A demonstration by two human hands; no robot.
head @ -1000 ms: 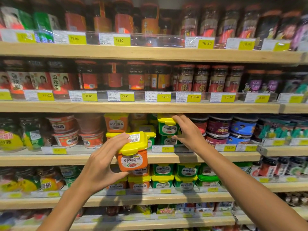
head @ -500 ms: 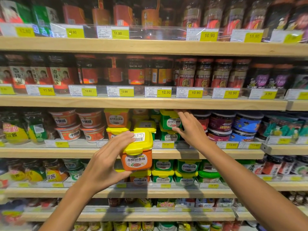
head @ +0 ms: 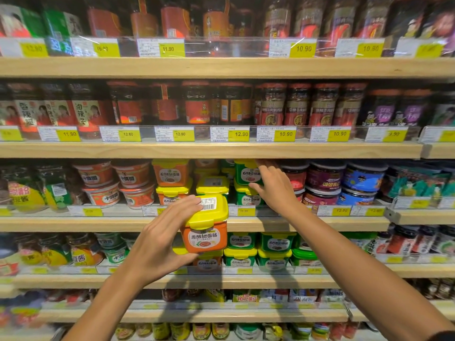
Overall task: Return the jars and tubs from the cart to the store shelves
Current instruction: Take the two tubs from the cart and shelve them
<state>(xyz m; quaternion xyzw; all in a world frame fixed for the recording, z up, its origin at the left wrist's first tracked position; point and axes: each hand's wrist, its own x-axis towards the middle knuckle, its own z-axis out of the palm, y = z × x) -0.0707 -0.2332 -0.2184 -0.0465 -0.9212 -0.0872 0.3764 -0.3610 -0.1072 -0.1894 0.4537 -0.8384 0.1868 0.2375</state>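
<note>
My left hand [head: 160,242] grips an orange tub with a yellow lid [head: 205,226], held in the air in front of the edge of the middle shelf [head: 73,223]. A barcode sticker shows on its lid. My right hand [head: 273,187] reaches into that shelf and wraps around a green tub with a yellow lid [head: 247,172], which sits on top of another green tub [head: 248,196]. To the left of them stand stacked orange tubs [head: 170,172] of the same brand.
Wooden shelves run across the whole view. Dark sauce jars [head: 197,104] fill the shelf above, behind price tags. Round red tubs [head: 96,173] stand at the left, purple and blue tubs [head: 325,177] at the right. More green tubs [head: 275,242] fill the shelf below.
My left hand has kept the orange tub at about the same spot. My right hand has stayed on the upper green tub. The view has shifted slightly downward.
</note>
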